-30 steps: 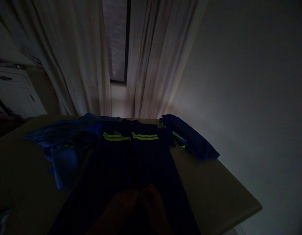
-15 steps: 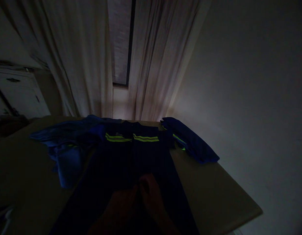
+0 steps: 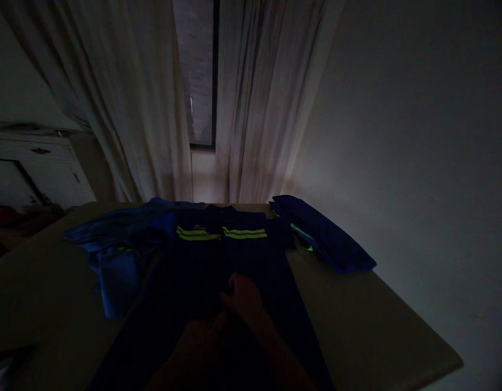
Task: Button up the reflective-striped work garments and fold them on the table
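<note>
A dark navy work jacket [image 3: 251,260] with a collar and yellow-green chest stripes lies spread front up on the table, its lower part running toward me. My right hand [image 3: 245,298] is over the middle of its front, with thumb and fingers curled into a pinch at the centre line. Just below and to the left, my left hand [image 3: 202,331] is closed at the same centre line, thumb pointing toward the right hand. Deep shadow hides how much cloth each hand has between its fingers.
Crumpled blue clothing [image 3: 118,271] lies left of the jacket. A folded navy garment [image 3: 324,236] with bright stripes rests at the right, against the wall [image 3: 418,163]. The tan table [image 3: 377,336] ends at the right. Behind are curtains [image 3: 149,108] and a white cabinet [image 3: 51,168].
My right hand has moved slightly up the jacket's front, away from my left hand; the two were close together before. The view has shifted a little.
</note>
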Demonstrator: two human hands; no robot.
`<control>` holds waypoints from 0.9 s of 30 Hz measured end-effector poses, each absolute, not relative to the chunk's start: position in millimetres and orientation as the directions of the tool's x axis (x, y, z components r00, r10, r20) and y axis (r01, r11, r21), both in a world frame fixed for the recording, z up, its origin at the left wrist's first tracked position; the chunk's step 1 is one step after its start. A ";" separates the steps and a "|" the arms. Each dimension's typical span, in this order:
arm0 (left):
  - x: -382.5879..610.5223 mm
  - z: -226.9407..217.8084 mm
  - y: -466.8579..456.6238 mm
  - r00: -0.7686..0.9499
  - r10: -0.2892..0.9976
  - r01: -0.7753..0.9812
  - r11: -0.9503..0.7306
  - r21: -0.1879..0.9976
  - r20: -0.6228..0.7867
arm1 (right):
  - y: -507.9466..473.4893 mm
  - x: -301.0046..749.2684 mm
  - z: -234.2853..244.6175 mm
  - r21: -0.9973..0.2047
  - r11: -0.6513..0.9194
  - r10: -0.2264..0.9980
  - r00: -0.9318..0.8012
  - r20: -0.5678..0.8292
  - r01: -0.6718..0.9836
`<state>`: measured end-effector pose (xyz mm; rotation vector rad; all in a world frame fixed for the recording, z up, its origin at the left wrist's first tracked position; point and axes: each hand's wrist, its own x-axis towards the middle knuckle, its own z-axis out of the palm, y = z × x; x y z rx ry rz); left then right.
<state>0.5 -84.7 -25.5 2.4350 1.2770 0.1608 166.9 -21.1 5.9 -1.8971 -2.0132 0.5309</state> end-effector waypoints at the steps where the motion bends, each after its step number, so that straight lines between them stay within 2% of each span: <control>1: 0.8 -26.1 -86.0 0.579 0.812 0.763 -0.511 0.396 -0.068 | -22.4 171.5 5.2 -0.481 0.034 0.998 -0.051 -0.023 0.876; 6: 1.8 -31.5 -81.3 0.479 0.873 0.788 -0.385 0.481 -0.086 | -27.0 181.5 9.7 -0.478 -0.045 0.993 -0.013 -0.117 0.877; 11: -3.1 -30.4 -43.9 0.414 0.898 0.821 -0.439 0.365 0.150 | -26.8 180.8 8.3 -0.445 -0.006 0.989 -0.061 -0.135 0.896; 15: -5.2 -25.7 -23.2 0.410 0.901 0.844 -0.434 0.315 0.144 | -21.8 184.8 6.8 -0.525 -0.008 0.989 -0.069 -0.128 0.851; 18: -5.7 -31.7 -24.0 0.400 0.907 0.819 -0.418 0.393 0.131 | -18.3 185.1 6.0 -0.631 0.038 0.993 -0.101 -0.065 0.775; 23: -4.4 -46.6 -31.5 0.367 0.909 0.721 -0.413 0.557 0.198 | -17.0 181.0 2.4 -0.780 0.167 0.986 -0.109 0.127 0.604; 27: -2.9 -43.1 -31.2 0.260 0.948 0.672 -0.316 0.670 0.186 | -21.7 181.2 3.9 -0.836 0.214 0.976 -0.145 0.162 0.505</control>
